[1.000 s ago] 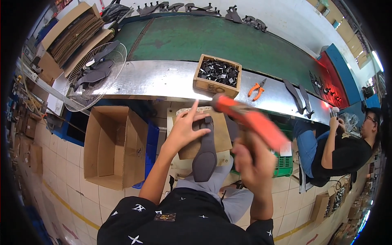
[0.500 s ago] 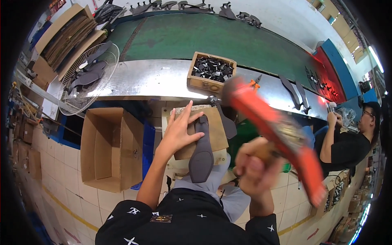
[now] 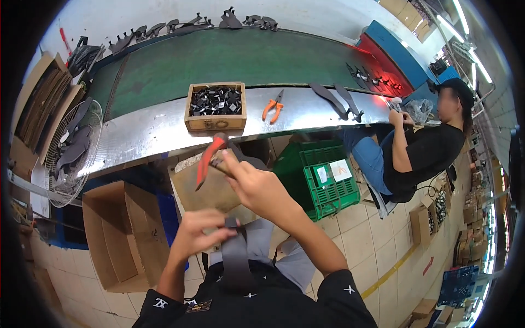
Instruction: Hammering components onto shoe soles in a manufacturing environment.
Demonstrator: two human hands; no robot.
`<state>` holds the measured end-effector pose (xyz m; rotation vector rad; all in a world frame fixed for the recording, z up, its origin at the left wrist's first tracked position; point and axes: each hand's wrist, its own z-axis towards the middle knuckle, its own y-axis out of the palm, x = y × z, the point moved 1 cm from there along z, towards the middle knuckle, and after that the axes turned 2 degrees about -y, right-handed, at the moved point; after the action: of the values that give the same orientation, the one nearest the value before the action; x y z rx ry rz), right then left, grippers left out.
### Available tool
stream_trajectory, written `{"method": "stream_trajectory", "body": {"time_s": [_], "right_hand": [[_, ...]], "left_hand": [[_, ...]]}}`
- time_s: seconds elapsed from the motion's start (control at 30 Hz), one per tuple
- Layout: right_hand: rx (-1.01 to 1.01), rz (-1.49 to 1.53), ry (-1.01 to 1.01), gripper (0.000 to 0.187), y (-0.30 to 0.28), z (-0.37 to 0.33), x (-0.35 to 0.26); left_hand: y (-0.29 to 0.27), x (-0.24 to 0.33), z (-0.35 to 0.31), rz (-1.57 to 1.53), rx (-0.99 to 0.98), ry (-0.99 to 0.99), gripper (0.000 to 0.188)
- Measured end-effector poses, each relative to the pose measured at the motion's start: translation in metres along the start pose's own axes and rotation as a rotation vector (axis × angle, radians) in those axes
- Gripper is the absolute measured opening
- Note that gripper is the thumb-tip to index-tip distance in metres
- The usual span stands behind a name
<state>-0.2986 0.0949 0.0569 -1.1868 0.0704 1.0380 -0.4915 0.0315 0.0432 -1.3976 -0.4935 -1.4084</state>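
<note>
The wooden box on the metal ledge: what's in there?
Inside the wooden box lies a jumbled heap of small black pieces, some showing shiny faces. The heap covers the box's bottom, so anything buried underneath can't be seen.

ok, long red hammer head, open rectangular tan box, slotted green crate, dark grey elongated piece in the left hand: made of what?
Red hammer head: probably painted metal; opaque red, darker end.
Tan box: likely wood, matte; brownish tone, thick rim.
Green crate: seemingly moulded plastic; uniform colour, regular slots.
Dark grey piece: matte, maybe rubber or foam; blur leaves it open.
</note>
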Motion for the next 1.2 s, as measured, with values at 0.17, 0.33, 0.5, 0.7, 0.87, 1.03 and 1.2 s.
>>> {"method": "stream_trajectory", "body": {"time_s": [0.17,0.33,0.5,0.7,0.87,1.03,1.2], "right_hand": [[-0.327,-0.403,-0.166,0.056,0.052,-0.025,0.024],[-0.277,0.562,-0.002,0.038,-0.018,-0.036,-0.01],[-0.341,0.931,-0.087,0.038,-0.057,-0.086,-0.018],[-0.267,0.783,-0.131,0.035,-0.078,-0.117,-0.043],[-0.368,0.728,-0.309,0.026,-0.101,-0.127,-0.058],[-0.335,0.601,-0.286,0.029,-0.111,-0.151,-0.069],[-0.323,0.563,-0.265,0.027,-0.115,-0.163,-0.074]], "left_hand": [[0.021,0.035,-0.021,-0.369,-0.059,-0.15,0.023],[0.031,0.042,-0.024,-0.625,-0.173,-0.337,0.019],[0.048,0.046,-0.021,-0.832,-0.399,-0.307,0.023],[0.074,0.05,-0.016,-1.035,-0.816,-0.225,0.026],[0.091,0.062,-0.011,-1.036,-1.006,-0.247,0.028],[0.1,0.068,-0.009,-0.963,-1.131,-0.162,0.026],[0.1,0.075,-0.01,-0.905,-1.117,-0.185,0.034]]}}
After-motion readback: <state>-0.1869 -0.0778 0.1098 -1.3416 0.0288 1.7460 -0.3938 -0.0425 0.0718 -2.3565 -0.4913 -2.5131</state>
